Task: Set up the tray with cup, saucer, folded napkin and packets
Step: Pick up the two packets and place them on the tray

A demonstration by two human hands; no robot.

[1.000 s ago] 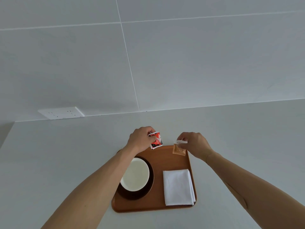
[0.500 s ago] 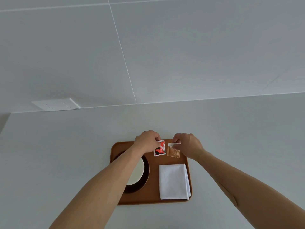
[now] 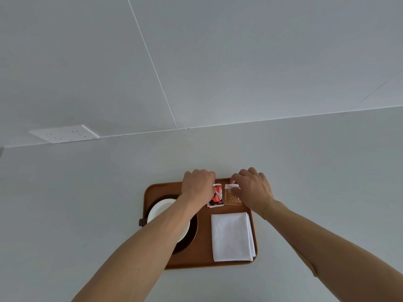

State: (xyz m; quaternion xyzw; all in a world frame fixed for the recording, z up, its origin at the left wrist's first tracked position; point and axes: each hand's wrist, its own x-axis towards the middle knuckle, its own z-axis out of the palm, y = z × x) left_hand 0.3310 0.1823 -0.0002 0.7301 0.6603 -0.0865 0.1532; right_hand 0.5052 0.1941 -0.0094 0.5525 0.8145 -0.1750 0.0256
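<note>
Both bare forearms reach forward from the lower corners and converge toward the middle. The left hand (image 3: 198, 186) is seen from the back, knuckles up, fingers curled under and out of sight. The right hand (image 3: 253, 188) lies just beside it, apart from it, palm down, fingers bent downward at the knuckles, wrist angled inward.

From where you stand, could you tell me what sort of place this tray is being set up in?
Probably a kitchen or hotel service counter: a plain pale countertop against a large-tiled wall, with a power outlet plate low on that wall. A wooden tray is being laid for a hot drink.
</note>
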